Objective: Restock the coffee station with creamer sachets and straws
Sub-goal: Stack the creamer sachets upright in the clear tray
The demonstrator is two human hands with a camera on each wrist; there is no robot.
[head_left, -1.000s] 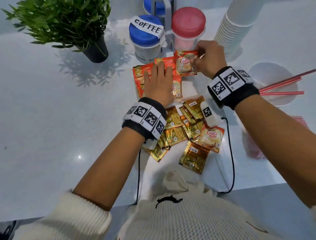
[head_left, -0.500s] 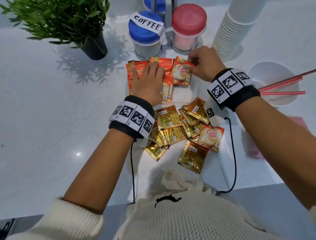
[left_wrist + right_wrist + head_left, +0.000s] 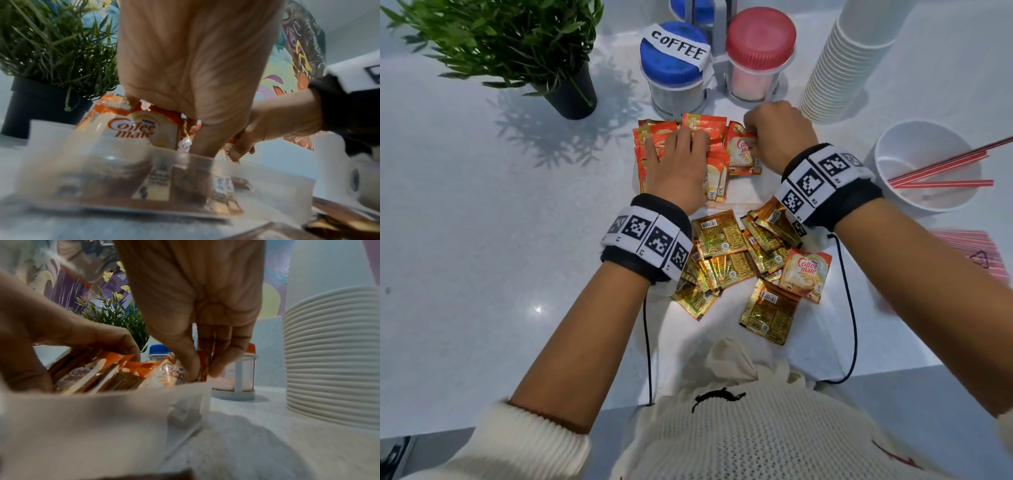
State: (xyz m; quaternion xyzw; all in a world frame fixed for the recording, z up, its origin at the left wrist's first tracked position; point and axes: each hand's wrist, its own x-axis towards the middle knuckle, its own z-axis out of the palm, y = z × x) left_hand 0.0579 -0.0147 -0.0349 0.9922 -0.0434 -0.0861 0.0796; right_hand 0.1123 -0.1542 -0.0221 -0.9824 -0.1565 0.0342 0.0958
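Note:
Orange creamer sachets (image 3: 703, 132) stand in a row inside a clear plastic tray (image 3: 744, 193) in front of the jars. My left hand (image 3: 676, 147) lies over the row with fairly straight fingers and presses it to the left. My right hand (image 3: 755, 137) pinches one Coffee mate sachet (image 3: 743, 156) by its top edge at the right end of the row. The right wrist view shows thumb and fingers (image 3: 202, 369) closed on that sachet, just inside the tray wall (image 3: 102, 418). Red straws (image 3: 941, 168) lie across a white bowl (image 3: 887, 147) at the right.
A loose pile of gold-backed sachets (image 3: 726, 260) lies between my wrists, one face up (image 3: 804, 274). Behind the tray stand a blue-lidded COFFEE jar (image 3: 674, 65), a red-lidded jar (image 3: 758, 51) and a cup stack (image 3: 842, 68). A potted plant (image 3: 571, 92) is at left, a straw packet (image 3: 969, 253) at right.
My right hand has brought its sachet down from near the red-lidded jar into the tray beside the row. My left hand has slid a little left over the standing sachets.

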